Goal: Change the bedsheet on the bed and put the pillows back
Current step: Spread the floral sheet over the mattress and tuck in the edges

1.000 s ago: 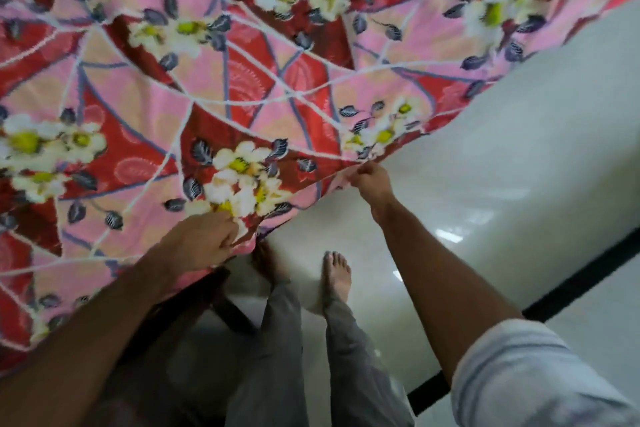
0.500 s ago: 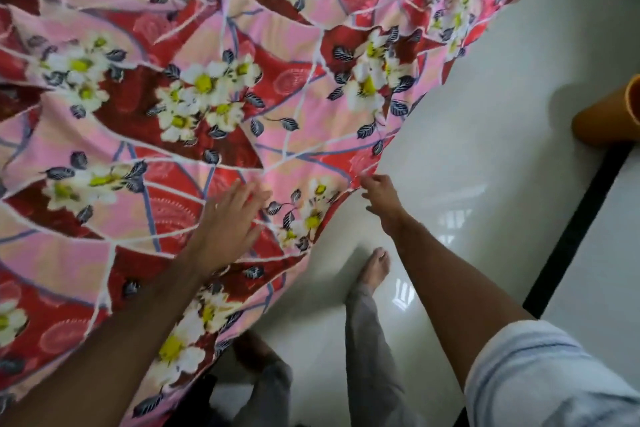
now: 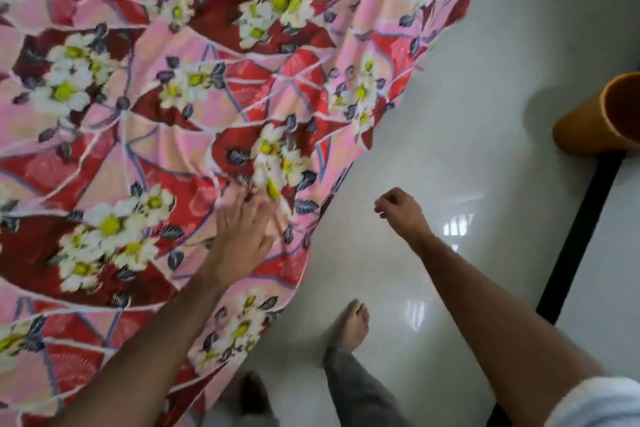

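A pink and red bedsheet (image 3: pixel 194 107) printed with white flowers spreads over the left and upper part of the view, its edge hanging down toward the floor. My left hand (image 3: pixel 242 236) lies flat on the sheet near that edge, fingers stretched forward and pressing the cloth. My right hand (image 3: pixel 398 211) hovers over the floor to the right of the sheet's edge. Its fingers are loosely curled and hold nothing. No pillows are in view.
Glossy white tile floor (image 3: pixel 485 62) fills the right side, with a black strip (image 3: pixel 581 225) running across it. An orange cylindrical container (image 3: pixel 595 125) lies at the right edge. My bare feet (image 3: pixel 353 326) stand on the floor beside the sheet.
My right hand has let go of the sheet's edge and drawn away to the right. My left hand went from gripping the edge to pressing flat on the sheet, which has settled lower.
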Tool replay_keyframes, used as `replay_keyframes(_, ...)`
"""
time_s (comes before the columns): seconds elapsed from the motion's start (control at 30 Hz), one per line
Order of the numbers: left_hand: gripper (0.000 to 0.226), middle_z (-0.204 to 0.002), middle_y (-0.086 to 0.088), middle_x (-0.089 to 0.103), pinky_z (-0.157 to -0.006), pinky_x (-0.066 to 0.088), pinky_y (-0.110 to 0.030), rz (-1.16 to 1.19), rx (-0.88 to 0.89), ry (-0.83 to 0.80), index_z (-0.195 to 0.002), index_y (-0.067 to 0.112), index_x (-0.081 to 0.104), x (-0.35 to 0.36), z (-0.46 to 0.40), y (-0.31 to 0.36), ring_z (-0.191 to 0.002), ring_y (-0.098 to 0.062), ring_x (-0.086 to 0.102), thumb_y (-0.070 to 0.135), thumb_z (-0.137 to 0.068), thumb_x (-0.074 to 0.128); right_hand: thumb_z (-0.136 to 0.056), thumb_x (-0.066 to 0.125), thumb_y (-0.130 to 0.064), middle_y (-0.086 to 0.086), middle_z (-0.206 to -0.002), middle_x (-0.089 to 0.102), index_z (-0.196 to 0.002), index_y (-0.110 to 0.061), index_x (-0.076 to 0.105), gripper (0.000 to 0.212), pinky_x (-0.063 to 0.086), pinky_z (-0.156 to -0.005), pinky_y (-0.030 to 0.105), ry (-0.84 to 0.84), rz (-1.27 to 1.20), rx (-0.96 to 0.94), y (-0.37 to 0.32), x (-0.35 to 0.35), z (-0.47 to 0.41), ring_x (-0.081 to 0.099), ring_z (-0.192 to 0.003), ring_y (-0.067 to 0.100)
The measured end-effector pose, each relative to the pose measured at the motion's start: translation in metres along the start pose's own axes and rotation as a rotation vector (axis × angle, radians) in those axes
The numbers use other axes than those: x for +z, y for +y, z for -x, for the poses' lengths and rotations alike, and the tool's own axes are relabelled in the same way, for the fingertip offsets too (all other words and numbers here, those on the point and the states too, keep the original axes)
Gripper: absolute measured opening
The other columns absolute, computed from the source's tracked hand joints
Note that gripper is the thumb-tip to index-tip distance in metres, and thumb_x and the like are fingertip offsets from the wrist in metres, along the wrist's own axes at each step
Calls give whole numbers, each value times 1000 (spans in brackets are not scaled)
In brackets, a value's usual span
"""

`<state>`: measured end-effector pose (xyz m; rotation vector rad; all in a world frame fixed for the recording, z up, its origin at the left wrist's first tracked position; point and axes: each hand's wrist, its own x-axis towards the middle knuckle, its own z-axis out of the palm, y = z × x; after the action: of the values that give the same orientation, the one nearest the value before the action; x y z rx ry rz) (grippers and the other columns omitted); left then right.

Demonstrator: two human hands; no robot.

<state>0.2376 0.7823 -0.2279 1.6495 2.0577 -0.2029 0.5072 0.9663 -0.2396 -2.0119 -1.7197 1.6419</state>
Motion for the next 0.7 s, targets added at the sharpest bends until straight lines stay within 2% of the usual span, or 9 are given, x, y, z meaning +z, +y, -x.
replay_keyframes(0.1, 66, -169, -6, 14, -115, 19, -74, 40, -38, 52, -158, 24, 31, -35, -69, 22, -155, -38, 10, 35, -99, 58, -90, 62, -23, 4, -97, 71, -99, -13, 66, 14, 51, -79, 32, -10, 75, -104, -39, -40, -47, 67, -95, 24)
replay_keyframes(0.23, 72, -169, -6, 17, -113, 23, -75, 38, -45, 44, -157, 23, 29, -64, -149, 33, -154, -39, 13, 45, -97, 60, -92, 64, -31, 2, -96, 65, -107, -8, 64, 27, 41, -75, 27, -18, 110, -175, -101, -56, -112, 59, -88, 19)
replay_keyframes(0.3, 74, -167, -10, 21, -113, 26, -74, -9, -38, 31, -156, 22, 29, -70, -186, 34, -154, -40, 17, 55, -95, 56, -91, 67, -33, 3, -85, 62, -94, -5, 65, 27, 40, -73, 28, -49, 144, -181, -127, -55, -150, 56, -78, 19)
replay_keyframes(0.37, 79, -165, -11, 28, -112, 26, -73, -51, -4, 30, -154, 21, 34, -76, -221, 39, -152, -42, 23, 69, -92, 44, -85, 75, -37, 3, -73, 57, -79, -9, 58, 33, 39, -68, 30, -102, 207, -171, -140, -51, -185, 51, -68, 18)
replay_keyframes(0.47, 85, -165, -6, 28, -112, 21, -74, -98, 115, 77, -152, 27, 37, -80, -264, 50, -155, -37, 19, 79, -85, 38, -79, 80, -43, -3, -71, 53, -78, -19, 48, 39, 44, -68, 37, -159, 296, -203, -142, -55, -217, 49, -70, 20)
replay_keyframes(0.57, 75, -168, -5, 23, -116, 11, -75, -60, 200, 69, -153, 37, 35, -92, -293, 68, -157, -31, 10, 74, -88, 38, -83, 77, -36, -11, -62, 43, -74, -19, 46, 37, 44, -68, 39, -221, 351, -322, -129, -90, -231, 44, -69, 18)
replay_keyframes(0.63, 68, -168, -5, 22, -115, 15, -73, -54, 272, 89, -155, 39, 32, -97, -305, 82, -157, -29, 13, 68, -93, 36, -82, 75, -39, -10, -60, 44, -70, -21, 45, 36, 43, -66, 39, -181, 338, -296, -122, -134, -244, 43, -68, 19)
replay_keyframes(0.67, 67, -169, -4, 20, -116, 19, -72, -67, 337, 99, -158, 40, 28, -99, -312, 91, -157, -28, 15, 65, -96, 35, -80, 73, -41, -9, -60, 45, -65, -23, 43, 38, 43, -66, 39, -197, 346, -265, -118, -160, -254, 43, -67, 20)
replay_keyframes(0.7, 67, -170, -2, 18, -116, 20, -71, -94, 411, 85, -160, 40, 24, -102, -318, 101, -157, -27, 16, 64, -98, 34, -79, 72, -42, -8, -62, 46, -63, -26, 42, 38, 42, -67, 37, -283, 396, -240, -113, -184, -264, 45, -68, 20)
